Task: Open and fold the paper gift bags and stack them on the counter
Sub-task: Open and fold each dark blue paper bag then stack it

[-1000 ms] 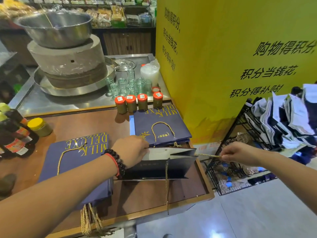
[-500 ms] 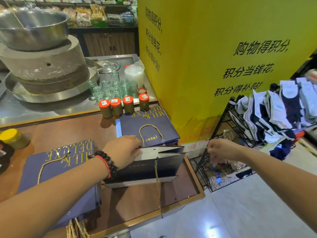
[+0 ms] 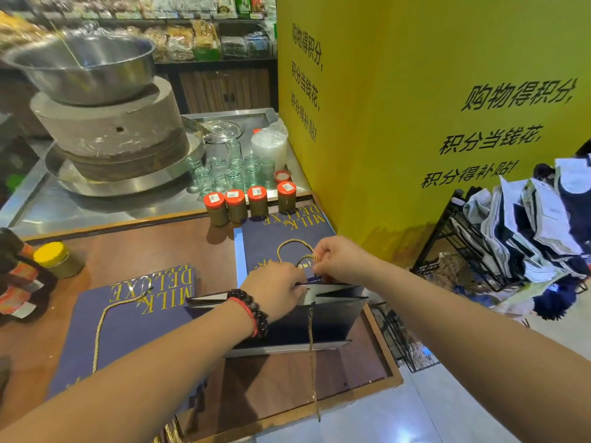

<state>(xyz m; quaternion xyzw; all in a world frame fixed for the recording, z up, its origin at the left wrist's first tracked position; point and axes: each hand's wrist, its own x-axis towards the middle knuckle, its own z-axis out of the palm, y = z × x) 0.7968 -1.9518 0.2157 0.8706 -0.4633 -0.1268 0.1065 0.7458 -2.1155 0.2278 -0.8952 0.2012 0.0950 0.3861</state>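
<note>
A dark blue paper gift bag point(image 3: 323, 321) stands half-opened near the right edge of the brown wooden counter point(image 3: 287, 378), its white inside showing. My left hand point(image 3: 275, 286) grips the bag's top rim. My right hand point(image 3: 339, 260) pinches the bag's gold rope handle point(image 3: 308, 259) just above that rim. Another gold rope hangs down the bag's front past the counter edge. A flat stack of blue "MILK DELUXE" bags point(image 3: 128, 324) lies to the left. A second flat stack point(image 3: 281, 241) lies behind the open bag.
Red-lidded jars point(image 3: 236, 204) line the counter's back, with glass cups point(image 3: 230, 171) and a stone mill point(image 3: 108, 129) on a steel surface behind. A yellow-lidded jar point(image 3: 57, 259) and bottles stand left. A yellow pillar point(image 3: 415, 107) and a black wire rack point(image 3: 479, 251) stand right.
My right hand has moved left from beside the wire rack to the bag's top, bringing the gold rope handle over the rim. My left hand stays on the bag's rim.
</note>
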